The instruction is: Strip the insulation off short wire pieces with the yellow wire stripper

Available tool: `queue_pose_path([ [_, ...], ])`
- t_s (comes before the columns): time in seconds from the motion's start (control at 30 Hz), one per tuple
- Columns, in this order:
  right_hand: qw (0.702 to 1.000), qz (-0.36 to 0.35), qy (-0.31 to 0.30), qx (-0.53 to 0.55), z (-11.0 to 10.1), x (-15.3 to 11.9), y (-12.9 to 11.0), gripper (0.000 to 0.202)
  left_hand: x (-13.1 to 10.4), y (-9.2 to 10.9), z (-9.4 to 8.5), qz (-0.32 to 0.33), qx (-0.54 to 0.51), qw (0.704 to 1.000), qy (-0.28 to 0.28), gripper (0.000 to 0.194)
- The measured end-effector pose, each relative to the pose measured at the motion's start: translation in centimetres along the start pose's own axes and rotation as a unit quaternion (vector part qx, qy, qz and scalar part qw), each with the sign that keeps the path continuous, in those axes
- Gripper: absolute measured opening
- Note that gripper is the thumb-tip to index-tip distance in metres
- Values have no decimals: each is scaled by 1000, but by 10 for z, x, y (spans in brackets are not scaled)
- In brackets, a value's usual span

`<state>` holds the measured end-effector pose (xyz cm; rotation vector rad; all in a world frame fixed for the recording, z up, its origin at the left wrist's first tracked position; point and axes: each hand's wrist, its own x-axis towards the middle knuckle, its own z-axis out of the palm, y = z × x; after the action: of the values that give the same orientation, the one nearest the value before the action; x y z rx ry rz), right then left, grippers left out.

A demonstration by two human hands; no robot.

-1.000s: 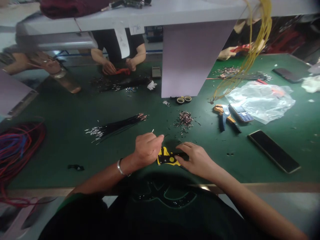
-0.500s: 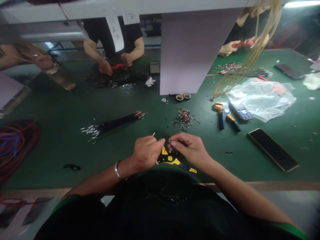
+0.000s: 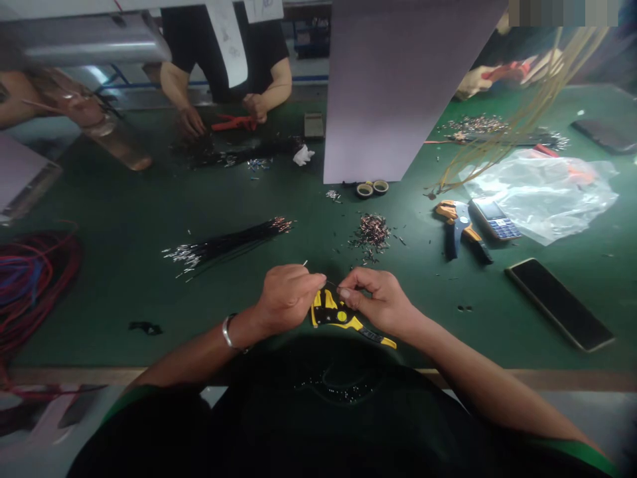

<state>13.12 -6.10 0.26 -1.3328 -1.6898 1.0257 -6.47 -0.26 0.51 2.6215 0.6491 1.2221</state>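
Note:
My left hand (image 3: 288, 299) is closed around a thin wire (image 3: 332, 284); a short pale tip sticks up behind its knuckles. The fingers of my right hand (image 3: 375, 295) pinch the wire's other end, leaving a small gap between the hands. Just beneath both hands lies a yellow-and-black wire stripper (image 3: 342, 317), partly covered by them. A bundle of black wires (image 3: 233, 242) with silver ends at left and copper ends at right rests farther off. Beyond my right hand is a heap of small copper and dark bits (image 3: 373, 231).
On the right are orange-and-blue pliers (image 3: 458, 229), a keypad phone (image 3: 495, 218), a dark smartphone (image 3: 560, 304) and a plastic bag (image 3: 557, 192). Coiled red wires (image 3: 40, 285) lie left. A hanging panel (image 3: 398, 93) stands between me and co-workers, whose hands hold red tools.
My hands have moved slightly apart, showing more wire between them and more of the wire stripper. The view has shifted a little. Across the table, a co-worker's hand has left the red tool.

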Motion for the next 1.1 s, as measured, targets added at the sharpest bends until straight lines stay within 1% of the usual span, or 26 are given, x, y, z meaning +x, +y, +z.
queue_pose_path([
  [0.2, 996, -43, 7, -75, -1, 2, 6, 14, -3, -2, 5, -18, -10, 999, -32, 18],
  [0.27, 994, -59, 13, -94, -2, 2, 7, 14, -3, -2, 5, -41, -22, 998, -49, 18],
  [0.33, 995, -53, 21, -85, -3, 2, 8, 14, -1, 0, 4, -71, -48, 994, -62, 17],
  [0.47, 1000, 13, 21, 19, -2, 1, 12, 13, 2, 2, 2, -130, -112, 983, -67, 13],
  [0.6, 986, 66, 6, 150, -2, 0, 16, 12, 4, 3, 1, -179, -158, 969, -65, 11],
  [0.67, 979, 75, 7, 188, -2, 0, 17, 13, 5, 4, 0, -200, -176, 961, -69, 10],
  [0.8, 973, 59, 5, 224, -2, 1, 15, 14, 4, 3, 0, -219, -190, 955, -69, 11],
  [0.9, 973, 52, 8, 223, -2, 1, 14, 15, 3, 2, 1, -227, -196, 951, -69, 10],
  [0.97, 977, 48, 12, 209, -3, 1, 13, 15, 3, 1, 2, -238, -201, 947, -79, 9],
  [1.03, 985, 39, 24, 165, -4, 1, 13, 15, 3, 1, 3, -251, -209, 941, -94, 8],
  [1.1, 994, 29, 39, 98, -6, 1, 13, 13, 3, 2, 4, -258, -219, 935, -102, 8],
])
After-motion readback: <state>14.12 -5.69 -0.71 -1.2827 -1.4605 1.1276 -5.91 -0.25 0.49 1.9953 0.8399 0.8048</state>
